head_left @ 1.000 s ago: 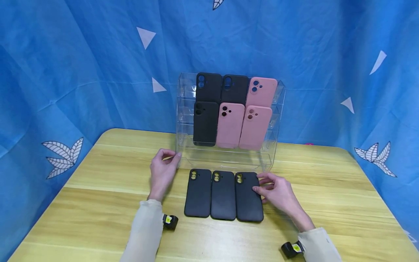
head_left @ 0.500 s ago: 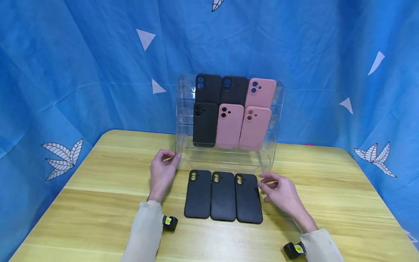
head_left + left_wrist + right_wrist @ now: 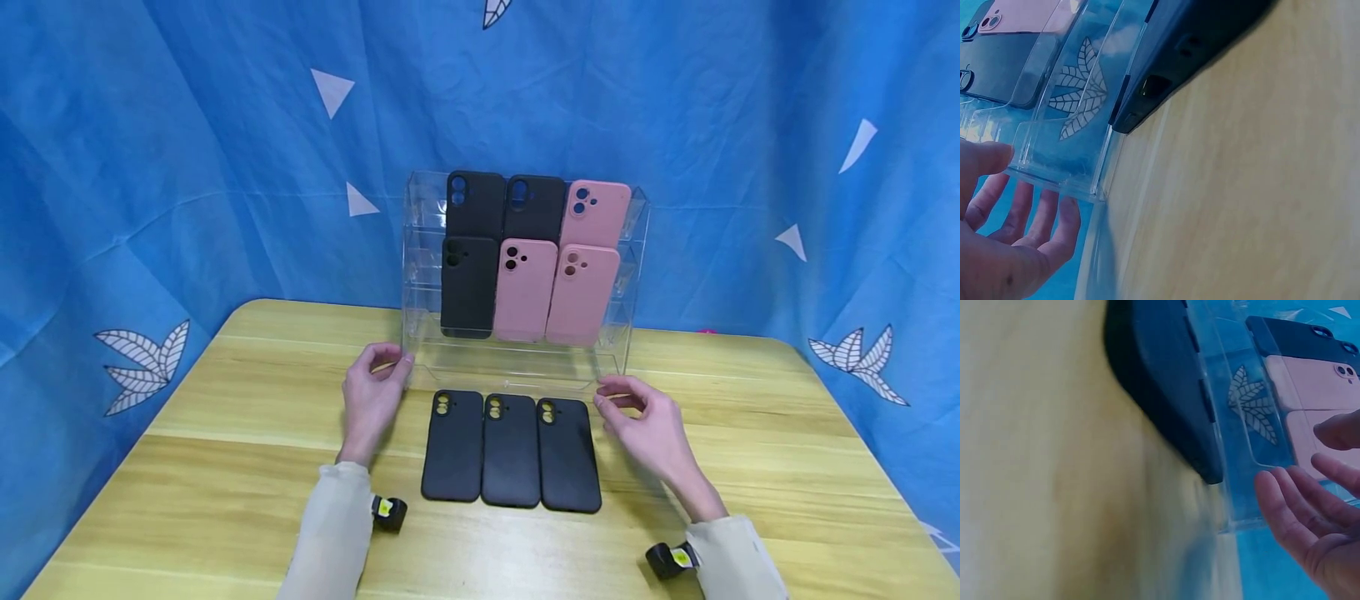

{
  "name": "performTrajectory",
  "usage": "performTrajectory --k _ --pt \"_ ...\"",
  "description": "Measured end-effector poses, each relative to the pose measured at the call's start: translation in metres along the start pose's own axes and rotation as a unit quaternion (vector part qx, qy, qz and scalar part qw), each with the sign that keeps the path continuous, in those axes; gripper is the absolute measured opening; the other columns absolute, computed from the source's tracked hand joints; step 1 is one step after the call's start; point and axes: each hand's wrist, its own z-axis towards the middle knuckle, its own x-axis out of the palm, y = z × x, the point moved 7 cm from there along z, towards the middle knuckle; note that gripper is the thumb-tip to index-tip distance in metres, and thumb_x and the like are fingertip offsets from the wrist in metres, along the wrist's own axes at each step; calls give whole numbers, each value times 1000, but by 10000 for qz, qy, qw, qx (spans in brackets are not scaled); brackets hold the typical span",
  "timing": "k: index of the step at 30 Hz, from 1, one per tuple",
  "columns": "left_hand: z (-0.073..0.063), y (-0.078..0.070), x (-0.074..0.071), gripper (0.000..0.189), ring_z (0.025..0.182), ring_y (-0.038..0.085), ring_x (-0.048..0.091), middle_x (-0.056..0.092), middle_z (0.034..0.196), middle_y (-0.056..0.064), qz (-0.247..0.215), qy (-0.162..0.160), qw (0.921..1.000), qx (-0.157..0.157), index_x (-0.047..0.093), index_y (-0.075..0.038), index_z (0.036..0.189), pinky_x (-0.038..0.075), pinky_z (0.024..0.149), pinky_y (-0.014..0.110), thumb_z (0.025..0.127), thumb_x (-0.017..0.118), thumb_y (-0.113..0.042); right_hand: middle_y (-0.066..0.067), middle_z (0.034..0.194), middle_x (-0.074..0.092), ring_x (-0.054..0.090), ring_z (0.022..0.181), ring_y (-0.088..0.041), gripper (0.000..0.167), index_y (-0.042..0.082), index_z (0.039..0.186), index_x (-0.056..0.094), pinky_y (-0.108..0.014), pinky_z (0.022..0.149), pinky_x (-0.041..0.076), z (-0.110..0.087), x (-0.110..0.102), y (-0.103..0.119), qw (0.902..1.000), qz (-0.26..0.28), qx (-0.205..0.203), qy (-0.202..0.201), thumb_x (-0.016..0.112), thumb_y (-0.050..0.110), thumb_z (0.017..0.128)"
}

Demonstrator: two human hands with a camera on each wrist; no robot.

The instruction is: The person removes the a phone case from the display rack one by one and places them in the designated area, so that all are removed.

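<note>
A clear acrylic display stand (image 3: 517, 358) holds two rows of black and pink phone cases, such as the pink case (image 3: 527, 292). My left hand (image 3: 371, 392) holds its front left corner, the thumb (image 3: 997, 157) over the panel edge and the fingers along the outer side. My right hand (image 3: 648, 425) is at the front right corner, fingers loosely bent, thumb and fingers apart and nothing between them. Three black phone cases lie side by side before the stand: a left case (image 3: 453, 450), a middle case (image 3: 512, 454) and a right case (image 3: 568, 458).
The wooden table (image 3: 247, 400) carries everything. Behind it hangs a blue curtain (image 3: 225, 125) with white leaf and triangle prints. Dark wrist cameras, a left one (image 3: 390, 514) and a right one (image 3: 663, 561), sit under the sleeves.
My right hand has let go of the right black phone case and moved away from it, up to the stand's right corner. My left hand stays at the left corner.
</note>
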Motion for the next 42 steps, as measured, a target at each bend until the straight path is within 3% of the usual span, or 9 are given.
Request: performTrajectory --k 10,16,24,30,36,42 --pt "-1 -2 0 28 113 33 70 68 123 13 -15 2 10000 76 66 -7 117 59 97 45 94 73 -23 -22 114 73 67 89 5 28 0 122 68 -22 72 63 14 -9 17 9977 165 -453 -486 68 13 98" --pt "-1 -1 0 27 112 32 70 68 122 12 30 22 10000 78 66 -8 116 60 94 45 95 73 -23 -20 113 74 64 90 14 28 2 122 69 -9 75 56 24 -17 27 9937 -49 -651 -910 68 16 98" --pt "-1 -2 0 27 112 32 70 68 122 13 69 17 9999 141 66 -8 116 59 97 45 95 72 -23 -22 114 73 66 90 11 29 1 123 69 -8 75 56 38 -28 38 9864 245 -839 -1395 69 12 96" --pt "-1 -3 -1 28 113 32 69 68 122 13 95 21 9998 159 66 -8 116 58 99 44 94 72 -24 -18 115 74 65 93 10 33 4 126 68 -6 77 53 47 -35 51 9786 159 -1115 -1720 71 12 95" --pt "-1 -4 -1 28 113 33 69 67 122 14 70 50 9998 160 65 -7 117 58 100 44 95 72 -23 -16 116 73 64 95 11 39 8 132 65 -7 76 53 59 -41 64 9735 91 -1358 -1838 72 13 95" --pt "0 -4 0 27 112 33 69 68 121 14 54 36 9998 200 65 -7 116 58 99 44 94 72 -22 -13 116 73 64 95 10 43 9 136 62 -9 77 52 68 -43 72 9732 -12 -1319 -1886 73 18 94"
